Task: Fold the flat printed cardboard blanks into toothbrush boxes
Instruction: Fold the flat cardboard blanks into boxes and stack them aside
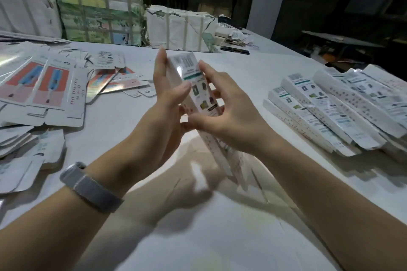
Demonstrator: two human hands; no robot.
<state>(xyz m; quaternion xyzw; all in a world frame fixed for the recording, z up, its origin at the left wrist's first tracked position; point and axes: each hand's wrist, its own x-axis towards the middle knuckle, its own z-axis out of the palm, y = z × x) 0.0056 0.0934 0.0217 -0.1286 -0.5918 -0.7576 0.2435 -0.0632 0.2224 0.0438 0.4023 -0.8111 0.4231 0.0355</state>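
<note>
My two forearms are bare, with no sleeves on them; on my left wrist I wear a grey band point(91, 187) of woven fabric, wide and soft-looking, with a rounded lighter end near the top edge; my left hand point(167, 99) and my right hand point(229, 114) carry no rings and no gloves; my nails are short and plain.
</note>
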